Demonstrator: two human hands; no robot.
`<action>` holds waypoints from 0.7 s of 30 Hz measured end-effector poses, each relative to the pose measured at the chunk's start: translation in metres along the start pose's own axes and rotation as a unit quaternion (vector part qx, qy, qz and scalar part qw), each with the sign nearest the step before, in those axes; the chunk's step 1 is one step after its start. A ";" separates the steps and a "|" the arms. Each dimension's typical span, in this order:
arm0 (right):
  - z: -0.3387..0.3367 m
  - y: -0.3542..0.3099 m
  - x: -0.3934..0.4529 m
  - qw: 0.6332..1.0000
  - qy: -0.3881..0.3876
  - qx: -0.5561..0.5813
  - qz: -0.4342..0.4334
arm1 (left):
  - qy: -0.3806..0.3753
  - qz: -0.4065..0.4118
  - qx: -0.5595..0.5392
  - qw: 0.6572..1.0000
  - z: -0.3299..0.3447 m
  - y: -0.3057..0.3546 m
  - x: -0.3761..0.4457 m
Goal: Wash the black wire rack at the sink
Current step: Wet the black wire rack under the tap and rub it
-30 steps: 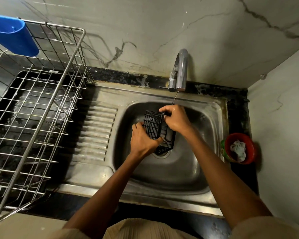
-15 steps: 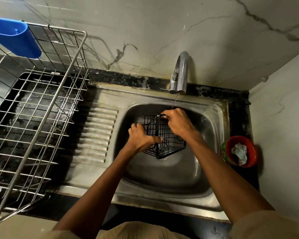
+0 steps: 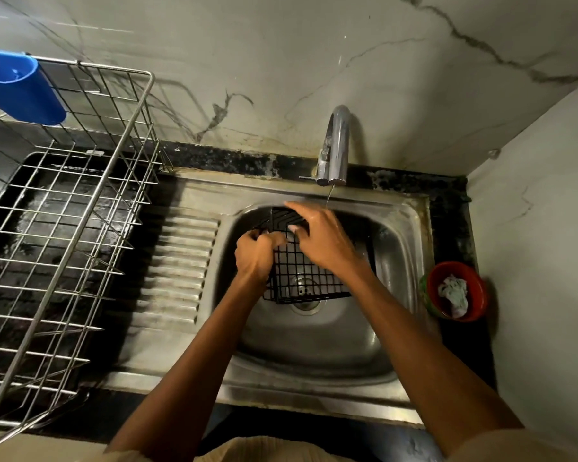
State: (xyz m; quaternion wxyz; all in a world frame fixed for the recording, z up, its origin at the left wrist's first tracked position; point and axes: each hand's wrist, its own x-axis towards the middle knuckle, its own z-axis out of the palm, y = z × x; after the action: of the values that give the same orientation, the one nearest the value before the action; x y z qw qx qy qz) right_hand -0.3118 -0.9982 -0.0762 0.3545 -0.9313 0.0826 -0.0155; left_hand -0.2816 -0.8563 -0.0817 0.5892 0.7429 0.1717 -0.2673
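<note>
I am seeing only part of the black wire rack (image 3: 301, 275): both hands are covering its left edge and upper half, and its far end is blurring against the dark back wall of the sink (image 3: 411, 261). The drain (image 3: 305, 295) is showing through the rack's grid, so the rack is sitting over the basin's middle, below the tap (image 3: 336, 145); I cannot tell whether it is touching the sink floor. The left hand (image 3: 256, 255) is curling tightly round the rack's left edge, knuckles up. The right hand (image 3: 321, 238) is lying across the top, fingers stretched toward the sink's back rim, thumb hooking a wire. Right of the sink, a red bowl (image 3: 461, 291) is holding something pale and crumpled that I cannot identify.
</note>
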 end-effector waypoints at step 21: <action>-0.012 0.037 -0.005 0.970 -0.001 -0.243 0.008 | -0.097 -0.079 -0.141 0.982 -0.023 -0.010 -0.020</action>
State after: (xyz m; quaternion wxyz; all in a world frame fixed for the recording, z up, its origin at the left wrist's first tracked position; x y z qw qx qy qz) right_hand -0.3230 -1.0325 -0.0917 0.1176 -0.9888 0.0912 0.0093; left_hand -0.2986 -0.8307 -0.0741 0.6789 0.6069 0.2085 -0.3568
